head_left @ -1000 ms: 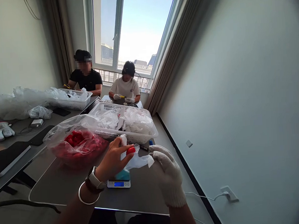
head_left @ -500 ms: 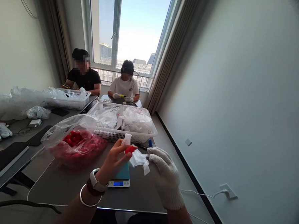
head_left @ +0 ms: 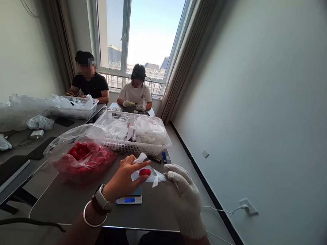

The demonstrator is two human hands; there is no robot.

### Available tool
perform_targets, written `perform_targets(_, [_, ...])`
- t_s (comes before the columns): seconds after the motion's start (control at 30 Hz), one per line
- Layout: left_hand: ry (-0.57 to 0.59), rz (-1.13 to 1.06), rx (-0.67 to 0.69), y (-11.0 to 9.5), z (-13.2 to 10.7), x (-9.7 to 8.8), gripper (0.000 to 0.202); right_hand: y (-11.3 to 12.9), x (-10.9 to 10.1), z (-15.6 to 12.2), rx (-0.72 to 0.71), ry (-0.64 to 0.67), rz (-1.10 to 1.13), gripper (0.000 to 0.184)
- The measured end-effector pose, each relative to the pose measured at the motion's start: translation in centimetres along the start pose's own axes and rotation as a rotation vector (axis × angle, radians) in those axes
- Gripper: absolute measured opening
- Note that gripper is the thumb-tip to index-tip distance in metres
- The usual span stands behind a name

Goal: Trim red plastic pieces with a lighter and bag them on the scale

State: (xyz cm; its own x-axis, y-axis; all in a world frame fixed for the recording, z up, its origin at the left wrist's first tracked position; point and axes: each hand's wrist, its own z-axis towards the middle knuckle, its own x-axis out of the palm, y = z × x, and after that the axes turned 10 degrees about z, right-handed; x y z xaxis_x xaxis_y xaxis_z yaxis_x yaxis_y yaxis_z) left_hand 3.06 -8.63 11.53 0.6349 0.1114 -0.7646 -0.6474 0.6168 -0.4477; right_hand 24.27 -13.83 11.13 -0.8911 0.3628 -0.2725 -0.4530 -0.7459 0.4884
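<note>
My left hand (head_left: 122,179), bare with a wristwatch and a bangle, grips a small clear plastic bag (head_left: 148,176) above a digital kitchen scale (head_left: 129,200). A red piece (head_left: 145,171) lies inside the bag against my fingers. My right hand (head_left: 185,196), in a white knit glove, pinches the bag's right corner. A teal item (head_left: 136,191) on the scale is partly hidden behind my left hand. To the left, a clear bag of red pieces (head_left: 80,158) sits near my left hand, not touching it.
A white plastic basket (head_left: 131,138) of clear bags stands just beyond my hands, with a pen (head_left: 155,159) and a blue object (head_left: 164,157) by it. Two co-workers (head_left: 88,77) (head_left: 136,91) sit at the far end; another basket (head_left: 77,110) stands on the left table.
The small bag, which hung down towards the scale, now stretches sideways between my hands. My left fingers have closed around it. The whole view has shifted slightly as my head moved.
</note>
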Motion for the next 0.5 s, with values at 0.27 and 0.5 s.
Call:
perform_targets(0.27, [-0.026,-0.143,0.033,-1.0,0.0,-0.5,0.073,1.4,1.1,0.5,0.603,0.018,0.268,0.013])
perform_targets(0.5, [-0.217,0.013,-0.032,-1.8,0.4,1.4,0.021,3.0,1.4,1.8,0.71,0.139,0.211,0.024])
